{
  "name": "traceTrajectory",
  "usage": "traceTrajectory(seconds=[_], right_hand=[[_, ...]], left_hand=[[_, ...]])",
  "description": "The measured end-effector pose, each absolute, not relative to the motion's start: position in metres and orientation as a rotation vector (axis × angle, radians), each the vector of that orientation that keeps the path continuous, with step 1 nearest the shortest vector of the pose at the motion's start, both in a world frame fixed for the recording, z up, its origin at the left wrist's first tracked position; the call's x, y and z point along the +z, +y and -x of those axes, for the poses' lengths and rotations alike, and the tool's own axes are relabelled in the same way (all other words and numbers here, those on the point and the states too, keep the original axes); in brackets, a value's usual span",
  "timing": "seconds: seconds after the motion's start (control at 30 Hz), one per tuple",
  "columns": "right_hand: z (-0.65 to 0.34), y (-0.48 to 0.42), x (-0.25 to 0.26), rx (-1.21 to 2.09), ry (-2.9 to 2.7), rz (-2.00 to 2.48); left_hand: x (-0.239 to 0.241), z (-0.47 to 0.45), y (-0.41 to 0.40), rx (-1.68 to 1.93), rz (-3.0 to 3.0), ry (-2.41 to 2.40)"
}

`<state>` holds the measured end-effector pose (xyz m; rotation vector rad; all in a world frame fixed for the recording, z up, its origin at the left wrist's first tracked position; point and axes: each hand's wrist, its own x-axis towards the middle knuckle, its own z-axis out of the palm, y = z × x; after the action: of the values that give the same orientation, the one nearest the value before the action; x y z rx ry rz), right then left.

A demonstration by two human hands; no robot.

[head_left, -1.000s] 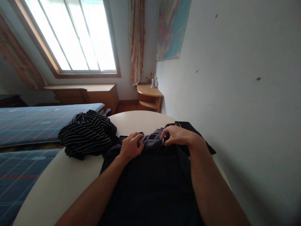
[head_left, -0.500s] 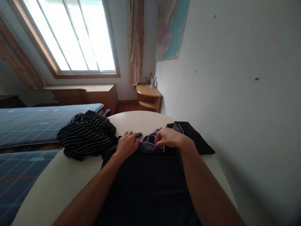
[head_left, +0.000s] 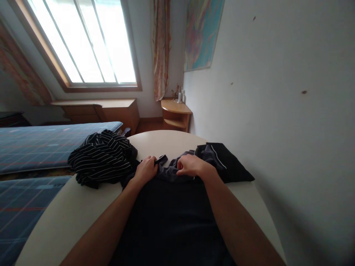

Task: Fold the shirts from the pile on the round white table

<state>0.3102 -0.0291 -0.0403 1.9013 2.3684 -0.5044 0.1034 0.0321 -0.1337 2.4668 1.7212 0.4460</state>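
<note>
Cloth covers the middle of a round, pale table [head_left: 63, 218]. A dark garment [head_left: 172, 221] lies spread flat from the near edge toward the far side, with both forearms resting over it. At its far end the fabric is bunched into grey folds, and both hands sit there close together. The left hand [head_left: 145, 170] is curled over the left part of that edge, fingers bent tight and closed on the cloth; a small dark tab [head_left: 161, 159] of the garment sticks up just past its fingertips. The right hand [head_left: 190, 165] lies knuckles up just beside it, fingers tucked under and gripping the gathered grey fabric. To the right of this hand a black fold with a thin white line [head_left: 225, 165] lies on the table, touching the bunch; whether it is part of the same garment I cannot tell. A crumpled black-and-white striped garment [head_left: 101, 157] lies heaped at the left, touching the dark garment near the left wrist. Beyond the table stand a blue checked bed [head_left: 41, 142], a small wooden corner shelf [head_left: 175, 114] and a bright window [head_left: 85, 40]; a plain wall [head_left: 277, 92] runs close along the right side.
</note>
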Motion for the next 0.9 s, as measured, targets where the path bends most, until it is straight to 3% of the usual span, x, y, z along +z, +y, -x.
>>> traceTrajectory(seconds=[0.2, 0.6, 0.73, 0.9], right_hand=[[-0.319, -0.028, -0.035, -0.476, 2.481, -1.891], [-0.335, -0.024, -0.027, -0.233, 2.616, -2.263], [-0.322, -0.020, -0.033, -0.201, 2.776, -2.360], [-0.319, -0.017, -0.043, -0.287, 2.862, -2.207]], left_hand=[[-0.109, -0.097, 0.036, 0.873, -2.232, 1.864], [-0.040, -0.054, 0.032, 1.640, -1.777, 1.663], [-0.029, -0.029, 0.033, 1.561, -1.890, 1.976], [-0.022, 0.000, 0.035, 1.101, -2.126, 2.393]])
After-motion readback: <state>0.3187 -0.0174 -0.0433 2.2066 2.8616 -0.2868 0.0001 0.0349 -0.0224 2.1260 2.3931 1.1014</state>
